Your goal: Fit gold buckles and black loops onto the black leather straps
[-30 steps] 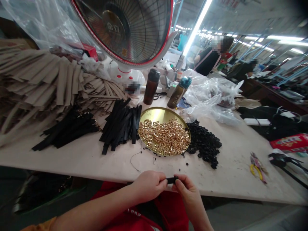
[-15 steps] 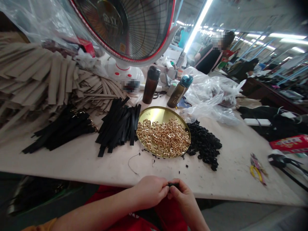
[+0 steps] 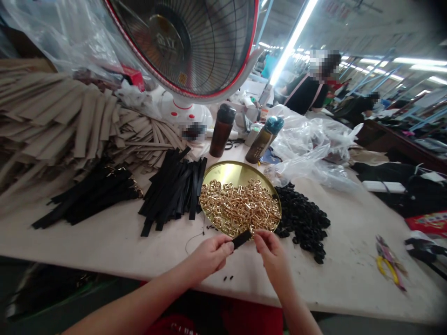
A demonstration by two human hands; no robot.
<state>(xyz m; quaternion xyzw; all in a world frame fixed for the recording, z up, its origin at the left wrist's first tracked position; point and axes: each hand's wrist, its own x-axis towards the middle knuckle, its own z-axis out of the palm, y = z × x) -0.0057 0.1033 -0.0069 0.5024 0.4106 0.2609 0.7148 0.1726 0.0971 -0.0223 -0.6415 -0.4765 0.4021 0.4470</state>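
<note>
My left hand (image 3: 213,255) is closed on a black strap (image 3: 241,239), whose flat end points up and right over the near rim of a round gold tray (image 3: 230,168). Beside that end, the fingers of my right hand (image 3: 270,246) are pinched on a small gold buckle (image 3: 252,229). A heap of similar gold buckles (image 3: 240,204) lies in the tray. To its left is a pile of black straps (image 3: 174,190); small black pieces (image 3: 302,218) are heaped to its right.
Straps with gold fittings (image 3: 94,195) lie farther left, before stacked beige strips (image 3: 63,116). A fan (image 3: 188,46) stands behind, near a dark bottle (image 3: 222,130) and a blue-capped bottle (image 3: 263,139). Yellow-handled pliers (image 3: 387,265) lie at right. Another person (image 3: 307,93) is in the background.
My hands have risen from the table's front edge to the tray's near rim and moved apart. The black strap now sticks out of my left hand, and my right hand is at the buckles.
</note>
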